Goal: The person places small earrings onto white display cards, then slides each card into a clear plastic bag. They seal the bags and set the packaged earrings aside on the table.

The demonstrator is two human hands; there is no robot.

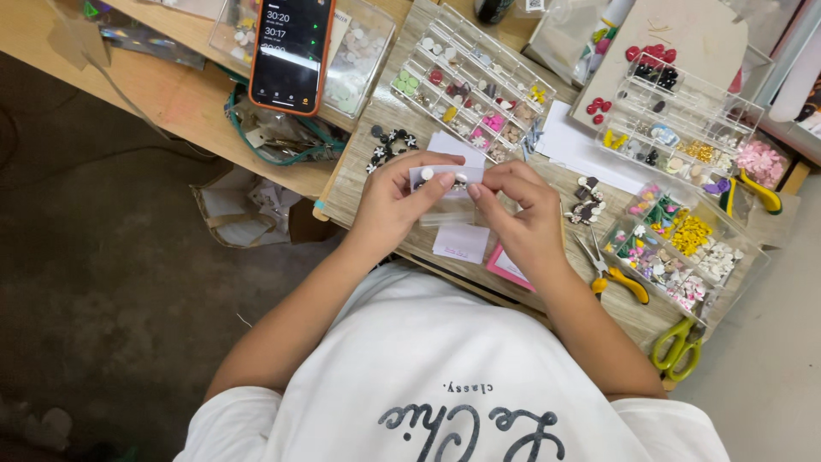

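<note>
While pinched — card (446,177) between hands (457,210)

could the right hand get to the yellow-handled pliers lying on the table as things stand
Probably yes. The yellow-handled pliers lie bare on the wooden table just beside the right hand, nothing across them. But that hand and the left hand are pinching a small white card, so it would have to let go first.

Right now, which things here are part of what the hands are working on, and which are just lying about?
In hand:
- left hand and right hand, both pinching the small white card
- small earring pieces on that card

Lying about:
- phone
- clear bead boxes
- yellow-handled pliers
- green scissors
- pink card
- loose black-and-white flowers
</note>
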